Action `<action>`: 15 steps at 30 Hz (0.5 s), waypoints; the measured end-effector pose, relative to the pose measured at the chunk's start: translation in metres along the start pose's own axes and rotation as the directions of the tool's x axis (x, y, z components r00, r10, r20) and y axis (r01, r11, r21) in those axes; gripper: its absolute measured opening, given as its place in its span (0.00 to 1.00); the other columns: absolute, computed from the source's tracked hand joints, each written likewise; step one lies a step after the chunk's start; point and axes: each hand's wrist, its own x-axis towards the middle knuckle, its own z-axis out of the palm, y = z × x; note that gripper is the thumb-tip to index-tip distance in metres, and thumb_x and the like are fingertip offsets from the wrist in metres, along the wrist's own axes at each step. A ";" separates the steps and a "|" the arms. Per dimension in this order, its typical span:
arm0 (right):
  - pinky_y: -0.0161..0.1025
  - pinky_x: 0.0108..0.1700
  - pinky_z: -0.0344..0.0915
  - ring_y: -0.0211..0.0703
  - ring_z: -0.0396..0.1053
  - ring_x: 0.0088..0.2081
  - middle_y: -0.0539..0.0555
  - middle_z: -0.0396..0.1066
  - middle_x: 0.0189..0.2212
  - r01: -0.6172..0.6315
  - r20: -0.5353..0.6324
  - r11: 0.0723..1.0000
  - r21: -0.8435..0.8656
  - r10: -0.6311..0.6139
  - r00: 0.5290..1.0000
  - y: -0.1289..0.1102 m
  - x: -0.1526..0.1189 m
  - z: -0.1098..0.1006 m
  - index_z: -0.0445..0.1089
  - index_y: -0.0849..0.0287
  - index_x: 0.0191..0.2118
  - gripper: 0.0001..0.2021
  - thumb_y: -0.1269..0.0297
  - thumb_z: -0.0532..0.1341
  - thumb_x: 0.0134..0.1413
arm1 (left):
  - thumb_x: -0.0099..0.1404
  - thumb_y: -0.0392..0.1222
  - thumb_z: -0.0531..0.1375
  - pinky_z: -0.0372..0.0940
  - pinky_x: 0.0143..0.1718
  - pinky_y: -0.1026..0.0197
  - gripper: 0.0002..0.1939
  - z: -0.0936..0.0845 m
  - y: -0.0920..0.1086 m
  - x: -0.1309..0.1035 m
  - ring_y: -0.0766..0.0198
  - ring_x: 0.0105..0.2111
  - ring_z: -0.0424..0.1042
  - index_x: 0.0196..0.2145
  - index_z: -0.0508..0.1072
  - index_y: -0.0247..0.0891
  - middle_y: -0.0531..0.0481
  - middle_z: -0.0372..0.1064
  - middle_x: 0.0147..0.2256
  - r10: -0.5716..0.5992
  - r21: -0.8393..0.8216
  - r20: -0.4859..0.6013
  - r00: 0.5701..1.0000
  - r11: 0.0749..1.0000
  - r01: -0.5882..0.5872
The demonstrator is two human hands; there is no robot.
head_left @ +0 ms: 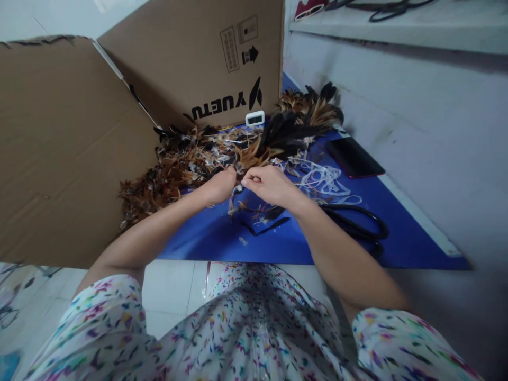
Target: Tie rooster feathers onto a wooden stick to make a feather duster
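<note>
My left hand (221,186) and my right hand (272,185) are close together over the front of a feather heap. A bunch of black and brown feathers (283,135) fans up and to the right from between them. The fingers of my left hand are closed around the base of this bunch. With thumb and forefinger pinched, my right hand is right beside that base; what it grips is too small to make out. Loose brown feathers (153,188) are piled to the left. White ribbon or string (323,177) lies tangled just right of my right hand.
Cardboard panels (190,58) stand behind and to the left of the blue table (408,238). A small white digital display (255,118) is at the back. On the right lie a dark phone (354,157) and a black looped cord (367,219), near the wall. Another feather bundle (309,108) rests behind.
</note>
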 end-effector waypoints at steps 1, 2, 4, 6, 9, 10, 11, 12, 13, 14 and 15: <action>0.34 0.31 0.53 0.35 0.63 0.25 0.49 0.70 0.20 0.008 0.004 1.000 -0.002 -0.008 1.000 -0.002 -0.001 0.000 0.78 0.59 0.33 0.10 0.64 0.59 0.55 | 0.54 0.23 0.61 0.46 0.29 0.64 0.18 0.001 -0.001 -0.003 0.64 0.22 0.56 0.23 0.57 0.41 0.58 0.49 0.18 0.021 0.057 -0.010 1.000 0.998 -0.020; 0.34 0.31 0.53 0.35 0.63 0.25 0.48 0.69 0.20 0.018 0.009 1.000 -0.008 -0.018 1.000 -0.005 -0.002 -0.001 0.78 0.59 0.33 0.10 0.64 0.59 0.55 | 0.54 0.23 0.61 0.46 0.30 0.64 0.18 0.001 -0.001 -0.005 0.64 0.23 0.56 0.24 0.56 0.41 0.59 0.48 0.19 0.056 0.132 -0.026 0.998 0.990 -0.052; 0.35 0.31 0.53 0.35 0.63 0.25 0.49 0.69 0.20 0.048 0.022 0.998 -0.036 -0.047 0.999 -0.012 -0.004 -0.005 0.78 0.59 0.32 0.10 0.65 0.59 0.56 | 0.56 0.24 0.60 0.47 0.30 0.64 0.16 0.002 -0.002 -0.011 0.64 0.23 0.57 0.26 0.56 0.41 0.59 0.45 0.20 0.136 0.238 -0.042 0.990 0.964 -0.123; 0.35 0.31 0.52 0.35 0.63 0.25 0.49 0.69 0.21 0.082 0.036 0.993 -0.086 -0.079 0.996 -0.020 -0.004 -0.013 0.77 0.59 0.31 0.10 0.66 0.58 0.57 | 0.59 0.26 0.58 0.48 0.31 0.64 0.13 0.003 -0.001 -0.017 0.63 0.24 0.58 0.27 0.57 0.41 0.59 0.44 0.21 0.178 0.317 -0.043 0.983 0.936 -0.155; 0.36 0.33 0.54 0.37 0.65 0.28 0.51 0.71 0.24 0.130 0.066 0.970 -0.206 -0.119 0.991 -0.032 0.002 -0.027 0.77 0.60 0.31 0.11 0.67 0.57 0.58 | 0.64 0.31 0.56 0.50 0.31 0.64 0.09 0.004 0.000 -0.022 0.63 0.25 0.60 0.29 0.59 0.40 0.58 0.43 0.22 0.181 0.456 -0.028 0.983 0.878 -0.149; 0.37 0.35 0.54 0.39 0.67 0.30 0.52 0.72 0.25 0.151 0.081 0.958 -0.245 -0.134 0.988 -0.036 0.006 -0.031 0.77 0.59 0.31 0.11 0.68 0.57 0.58 | 0.65 0.32 0.54 0.50 0.30 0.64 0.08 0.004 -0.001 -0.024 0.62 0.24 0.59 0.29 0.60 0.40 0.57 0.43 0.23 0.185 0.495 -0.026 0.982 0.856 -0.148; 0.37 0.36 0.55 0.40 0.68 0.32 0.52 0.73 0.26 0.174 0.101 0.946 -0.274 -0.151 0.983 -0.040 0.011 -0.036 0.77 0.59 0.31 0.10 0.68 0.58 0.57 | 0.67 0.34 0.53 0.49 0.30 0.64 0.07 0.004 -0.002 -0.025 0.62 0.24 0.58 0.30 0.60 0.40 0.57 0.42 0.23 0.200 0.526 -0.022 0.980 0.835 -0.159; 0.38 0.38 0.56 0.41 0.68 0.33 0.52 0.73 0.27 0.195 0.124 0.936 -0.292 -0.166 0.978 -0.043 0.016 -0.039 0.77 0.59 0.31 0.09 0.68 0.58 0.57 | 0.68 0.35 0.52 0.48 0.29 0.64 0.07 0.004 -0.004 -0.027 0.62 0.24 0.57 0.30 0.61 0.39 0.57 0.42 0.23 0.228 0.548 -0.021 0.973 0.817 -0.180; 0.38 0.39 0.57 0.41 0.69 0.35 0.52 0.73 0.28 0.216 0.149 0.930 -0.297 -0.178 0.973 -0.045 0.021 -0.043 0.77 0.59 0.31 0.09 0.68 0.59 0.57 | 0.68 0.36 0.52 0.48 0.29 0.64 0.07 0.003 -0.005 -0.029 0.62 0.24 0.57 0.30 0.61 0.39 0.56 0.42 0.23 0.267 0.560 -0.022 0.964 0.801 -0.209; 0.38 0.40 0.57 0.42 0.69 0.36 0.51 0.73 0.28 0.234 0.177 0.928 -0.291 -0.188 0.966 -0.047 0.027 -0.046 0.77 0.59 0.31 0.08 0.68 0.60 0.57 | 0.69 0.36 0.51 0.49 0.29 0.63 0.07 0.001 -0.007 -0.031 0.62 0.24 0.57 0.30 0.61 0.39 0.56 0.43 0.24 0.312 0.564 -0.019 0.950 0.788 -0.248; 0.38 0.40 0.58 0.41 0.70 0.37 0.51 0.73 0.28 0.249 0.206 0.929 -0.275 -0.196 0.959 -0.048 0.032 -0.049 0.76 0.59 0.30 0.08 0.67 0.60 0.56 | 0.69 0.36 0.51 0.50 0.30 0.63 0.07 -0.001 -0.007 -0.034 0.61 0.25 0.57 0.31 0.62 0.39 0.55 0.44 0.24 0.354 0.563 -0.010 0.935 0.775 -0.288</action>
